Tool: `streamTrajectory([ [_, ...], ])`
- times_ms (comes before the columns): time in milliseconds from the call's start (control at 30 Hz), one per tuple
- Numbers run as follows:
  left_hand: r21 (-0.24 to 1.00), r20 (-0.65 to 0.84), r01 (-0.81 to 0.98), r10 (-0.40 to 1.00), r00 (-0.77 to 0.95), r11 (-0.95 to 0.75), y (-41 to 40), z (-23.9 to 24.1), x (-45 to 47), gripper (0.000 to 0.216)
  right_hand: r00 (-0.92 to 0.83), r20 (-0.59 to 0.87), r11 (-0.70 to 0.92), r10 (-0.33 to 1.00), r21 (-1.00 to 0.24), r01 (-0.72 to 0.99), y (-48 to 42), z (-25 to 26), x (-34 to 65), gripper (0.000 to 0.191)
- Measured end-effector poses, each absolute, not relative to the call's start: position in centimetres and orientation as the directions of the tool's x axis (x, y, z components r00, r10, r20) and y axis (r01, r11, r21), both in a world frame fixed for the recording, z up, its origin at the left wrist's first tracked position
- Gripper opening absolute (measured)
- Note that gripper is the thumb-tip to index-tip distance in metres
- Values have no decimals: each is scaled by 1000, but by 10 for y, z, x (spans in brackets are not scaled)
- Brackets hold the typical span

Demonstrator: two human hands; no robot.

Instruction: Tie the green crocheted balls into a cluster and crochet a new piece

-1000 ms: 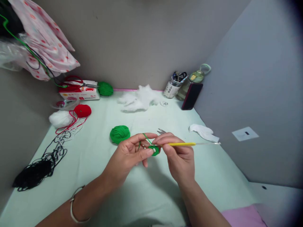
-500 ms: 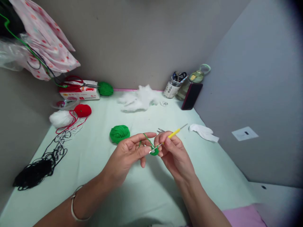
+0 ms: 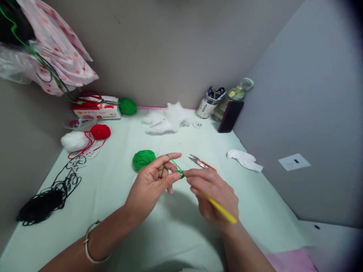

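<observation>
My left hand pinches a small green crochet piece between thumb and fingers, with green yarn running up over its raised index finger. A yellow-handled crochet hook is gripped in my right hand, its handle blurred and slanting down to the right. The hook's tip end is hidden behind the right fingers, which are close against the green piece. Just behind my left hand sits a ball of green yarn. Orange-handled thread snips lie beyond my right hand.
White stuffing lies at the back. A pen cup, bottle and phone stand back right, near a white cloth. Black yarn, red yarn and white yarn lie left, before a box.
My right hand has turned, swinging the hook's handle from up-right to down-right. The snips now show more fully. My left hand and the green piece have shifted slightly left and up.
</observation>
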State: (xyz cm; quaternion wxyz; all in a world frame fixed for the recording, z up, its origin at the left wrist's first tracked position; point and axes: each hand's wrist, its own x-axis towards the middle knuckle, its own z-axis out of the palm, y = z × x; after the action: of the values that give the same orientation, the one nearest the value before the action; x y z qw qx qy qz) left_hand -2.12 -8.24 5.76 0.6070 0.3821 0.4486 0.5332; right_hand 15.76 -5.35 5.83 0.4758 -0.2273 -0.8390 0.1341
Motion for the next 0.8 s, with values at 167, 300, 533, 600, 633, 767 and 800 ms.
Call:
streamTrajectory([
  [167, 831, -166, -500, 966, 197, 245, -81, 57, -23, 49, -516, 775, 912, 364, -185, 367, -53, 52, 155, 39],
  [300, 789, -197, -533, 948, 252, 306, -77, 61, -27, 44, -377, 740, 829, 557, -526, 192, -50, 52, 155, 38],
  [533, 928, -131, -337, 986, 101, 158, -81, 61, -30, 37, -328, 289, 165, 899, -919, -359, -40, 56, 155, 17],
  [600, 947, -120, -289, 990, 76, 137, -84, 61, -28, 35, -382, 179, 2, 907, -908, -420, -37, 55, 155, 16],
  [633, 952, -120, -276, 991, 64, 133, -85, 62, -27, 35, -399, 153, -34, 904, -906, -423, -36, 55, 154, 17],
  [767, 950, -142, -279, 990, 16, 141, -87, 62, -23, 38, -315, 349, 290, 883, -932, -218, -43, 53, 153, 16],
  [800, 944, -152, -295, 988, 11, 149, -87, 61, -21, 40, -288, 455, 455, 843, -888, -71, -46, 53, 152, 16],
])
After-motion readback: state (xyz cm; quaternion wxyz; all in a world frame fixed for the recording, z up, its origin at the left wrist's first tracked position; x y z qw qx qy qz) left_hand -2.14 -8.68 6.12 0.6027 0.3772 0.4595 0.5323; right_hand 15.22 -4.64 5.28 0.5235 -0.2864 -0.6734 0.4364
